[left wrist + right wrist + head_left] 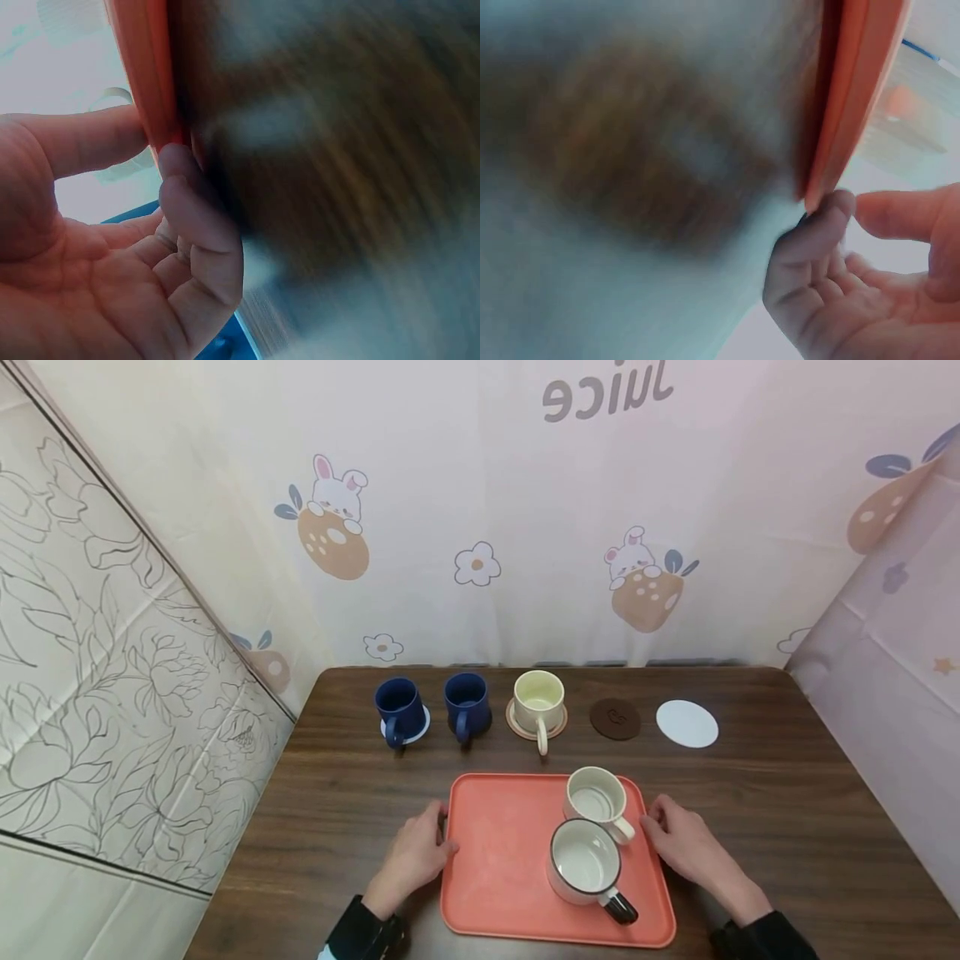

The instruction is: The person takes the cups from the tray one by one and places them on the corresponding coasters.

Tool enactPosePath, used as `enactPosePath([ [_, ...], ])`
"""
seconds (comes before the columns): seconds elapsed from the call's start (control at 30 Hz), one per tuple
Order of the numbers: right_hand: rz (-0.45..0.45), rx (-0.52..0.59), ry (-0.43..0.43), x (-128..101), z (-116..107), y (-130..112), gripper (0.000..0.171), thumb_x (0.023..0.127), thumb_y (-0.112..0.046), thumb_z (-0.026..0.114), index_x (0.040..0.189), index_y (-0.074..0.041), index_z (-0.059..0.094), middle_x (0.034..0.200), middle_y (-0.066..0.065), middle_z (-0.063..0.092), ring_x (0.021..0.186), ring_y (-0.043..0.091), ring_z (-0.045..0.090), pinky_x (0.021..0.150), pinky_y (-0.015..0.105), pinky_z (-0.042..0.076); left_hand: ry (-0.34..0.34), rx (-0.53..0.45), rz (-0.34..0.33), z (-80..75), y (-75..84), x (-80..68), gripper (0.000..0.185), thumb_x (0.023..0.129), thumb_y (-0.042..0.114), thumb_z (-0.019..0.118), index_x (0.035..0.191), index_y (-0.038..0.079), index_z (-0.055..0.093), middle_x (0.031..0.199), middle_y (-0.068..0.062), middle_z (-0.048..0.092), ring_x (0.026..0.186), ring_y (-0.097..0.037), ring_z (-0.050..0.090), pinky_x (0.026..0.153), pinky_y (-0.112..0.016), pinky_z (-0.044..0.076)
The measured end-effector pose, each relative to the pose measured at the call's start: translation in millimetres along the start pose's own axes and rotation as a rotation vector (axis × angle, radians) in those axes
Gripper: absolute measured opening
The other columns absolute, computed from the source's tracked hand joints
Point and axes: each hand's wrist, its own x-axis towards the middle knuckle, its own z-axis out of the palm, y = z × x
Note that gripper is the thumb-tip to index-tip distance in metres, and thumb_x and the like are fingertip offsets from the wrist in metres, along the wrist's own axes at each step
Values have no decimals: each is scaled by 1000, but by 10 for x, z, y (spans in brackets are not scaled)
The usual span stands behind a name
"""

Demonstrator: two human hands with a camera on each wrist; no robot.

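Observation:
A coral-pink tray lies lengthwise across the front of the wooden table. My left hand grips its left edge, thumb over the rim and fingertips curled beneath. At the opposite edge my right hand pinches the rim between thumb and curled index finger. Two mugs stand upright on the tray's right half. Behind is a cream mug; in front, a mug with a black rim and black handle overlaps it in the head view. Both handles point toward the front right.
Along the table's back edge stand a blue mug on a white coaster, another blue mug on a dark coaster, and a pale yellow mug on a tan coaster. A brown coaster and a white coaster lie beside them. Printed curtains hang behind.

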Motion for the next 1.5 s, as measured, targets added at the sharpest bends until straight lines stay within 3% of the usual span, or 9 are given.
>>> enactPosePath([
  [0.23, -50, 44, 81, -152, -2, -101, 23, 109, -15, 54, 119, 3, 64, 83, 5, 62, 73, 20, 57, 59, 32, 47, -37, -35, 17, 39, -40, -18, 61, 98, 8, 73, 151, 1, 44, 88, -5, 61, 66, -16, 61, 60, -34, 53],
  [0.43, -62, 147, 25, -286, -28, -250, 37, 112, -30, 54, 127, 2, 67, 89, 7, 63, 79, 19, 58, 64, 31, 50, -52, -57, 25, 30, -50, -2, 61, 99, 6, 71, 153, -1, 42, 89, -5, 61, 67, -16, 62, 62, -36, 54],
  [0.63, -49, 235, -37, -325, 20, -342, 31, 108, -31, 61, 120, -3, 68, 78, 5, 56, 68, 18, 53, 58, 29, 43, -66, -75, 15, 34, -57, 0, 64, 98, 5, 71, 154, 0, 40, 86, -4, 61, 66, -17, 62, 62, -36, 54],
  [0.83, -62, 295, -76, -305, 43, -312, 23, 108, -27, 62, 112, -5, 68, 72, 3, 51, 61, 17, 49, 53, 28, 40, -79, -72, 65, 21, -83, 6, 63, 98, 2, 70, 153, -3, 39, 83, -4, 60, 64, -17, 61, 57, -33, 50],
  [1.13, -111, 427, -186, -265, 58, -280, 26, 111, -23, 56, 111, 2, 65, 69, 4, 50, 59, 16, 49, 52, 28, 42, -106, -99, 63, 6, -86, 32, 63, 99, 2, 68, 154, -2, 38, 82, -4, 61, 64, -18, 62, 57, -33, 51],
  [1.5, -126, 517, -254, -206, 46, -212, 29, 113, -17, 49, 113, 7, 64, 69, 5, 50, 59, 15, 48, 53, 29, 44, -103, -101, 57, 9, -80, 47, 63, 99, 3, 69, 154, -1, 39, 81, -4, 61, 64, -18, 62, 57, -33, 50],
])
